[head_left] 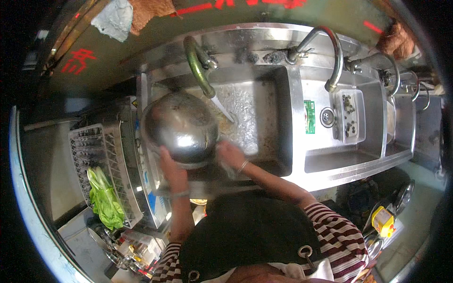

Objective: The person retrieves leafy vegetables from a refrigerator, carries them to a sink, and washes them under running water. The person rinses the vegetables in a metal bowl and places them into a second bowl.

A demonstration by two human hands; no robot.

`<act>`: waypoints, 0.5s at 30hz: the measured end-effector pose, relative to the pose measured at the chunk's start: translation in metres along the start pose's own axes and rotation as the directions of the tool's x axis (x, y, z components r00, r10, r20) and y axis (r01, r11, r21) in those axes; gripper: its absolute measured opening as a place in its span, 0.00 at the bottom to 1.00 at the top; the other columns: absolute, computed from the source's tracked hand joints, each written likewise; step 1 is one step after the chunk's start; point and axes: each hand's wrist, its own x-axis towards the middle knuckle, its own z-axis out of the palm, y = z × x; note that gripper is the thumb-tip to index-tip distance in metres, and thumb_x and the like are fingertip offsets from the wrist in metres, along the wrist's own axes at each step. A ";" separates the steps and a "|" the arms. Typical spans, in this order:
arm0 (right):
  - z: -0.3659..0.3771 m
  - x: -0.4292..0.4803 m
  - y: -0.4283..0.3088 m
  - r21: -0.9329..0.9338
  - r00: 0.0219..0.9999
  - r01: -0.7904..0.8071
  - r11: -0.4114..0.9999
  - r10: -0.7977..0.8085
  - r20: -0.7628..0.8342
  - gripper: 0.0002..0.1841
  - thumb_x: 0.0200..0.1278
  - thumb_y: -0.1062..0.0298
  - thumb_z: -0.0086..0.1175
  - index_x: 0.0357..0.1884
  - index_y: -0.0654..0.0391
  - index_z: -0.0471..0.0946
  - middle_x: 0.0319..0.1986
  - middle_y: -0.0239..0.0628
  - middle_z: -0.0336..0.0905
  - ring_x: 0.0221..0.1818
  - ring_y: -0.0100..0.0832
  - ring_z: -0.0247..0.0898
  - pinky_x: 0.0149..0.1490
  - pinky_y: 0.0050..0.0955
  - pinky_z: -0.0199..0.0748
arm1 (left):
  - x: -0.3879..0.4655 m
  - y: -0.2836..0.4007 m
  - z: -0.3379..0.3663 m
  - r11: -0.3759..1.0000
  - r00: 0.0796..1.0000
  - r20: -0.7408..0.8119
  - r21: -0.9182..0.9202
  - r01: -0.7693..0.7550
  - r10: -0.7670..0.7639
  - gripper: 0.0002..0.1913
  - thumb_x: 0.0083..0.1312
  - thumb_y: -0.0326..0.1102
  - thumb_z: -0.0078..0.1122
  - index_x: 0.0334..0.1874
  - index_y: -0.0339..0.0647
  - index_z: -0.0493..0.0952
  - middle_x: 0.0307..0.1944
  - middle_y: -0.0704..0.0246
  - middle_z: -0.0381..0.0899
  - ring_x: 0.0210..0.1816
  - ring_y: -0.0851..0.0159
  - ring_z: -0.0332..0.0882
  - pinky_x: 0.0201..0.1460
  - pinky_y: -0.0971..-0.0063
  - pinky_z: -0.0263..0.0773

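Note:
A large round metal bowl (182, 129) is tilted with its shiny outer side up, over the left basin of a stainless steel sink (270, 123). My left hand (174, 173) grips the bowl at its near edge. At its right edge is my right hand (230, 154), blurred, with something pale and thin under the palm that I cannot make out. Water (223, 109) runs from a curved metal faucet (199, 67) into the basin just right of the bowl. The bowl's inside is hidden.
Right of the divider, the second basin holds a green packet (309, 116) and a clear plastic container (350, 116) with small dark pieces. Another faucet (336, 53) arches above it. Leafy greens (104, 201) lie on a plastic crate (118, 169) at left. A yellow container (383, 221) stands lower right.

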 end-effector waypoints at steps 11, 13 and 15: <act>-0.147 -0.052 0.034 0.654 0.966 -0.013 0.756 0.179 -0.188 0.16 0.59 0.71 0.45 0.50 0.59 0.72 0.37 0.32 0.75 0.36 0.25 0.69 0.41 0.23 0.70 | 0.025 -0.042 0.041 0.760 0.744 0.497 -0.228 0.609 -0.447 0.15 0.62 0.37 0.60 0.48 0.35 0.75 0.41 0.67 0.80 0.45 0.66 0.77 0.50 0.70 0.72; -0.172 -0.069 0.035 0.763 0.969 -0.003 0.647 0.190 -0.158 0.16 0.60 0.68 0.42 0.48 0.60 0.71 0.37 0.37 0.74 0.36 0.28 0.72 0.42 0.27 0.73 | 0.012 -0.058 0.065 0.829 0.727 0.572 -0.137 0.543 -0.381 0.13 0.63 0.40 0.61 0.45 0.40 0.77 0.40 0.68 0.80 0.41 0.66 0.77 0.49 0.70 0.72; -0.187 -0.086 0.032 0.776 0.967 0.009 0.630 0.191 -0.166 0.16 0.60 0.68 0.43 0.48 0.60 0.71 0.37 0.37 0.75 0.37 0.29 0.73 0.43 0.27 0.74 | 0.009 -0.067 0.099 0.920 0.783 0.483 0.174 0.352 -0.391 0.13 0.61 0.41 0.63 0.42 0.41 0.78 0.37 0.68 0.81 0.38 0.68 0.77 0.46 0.72 0.71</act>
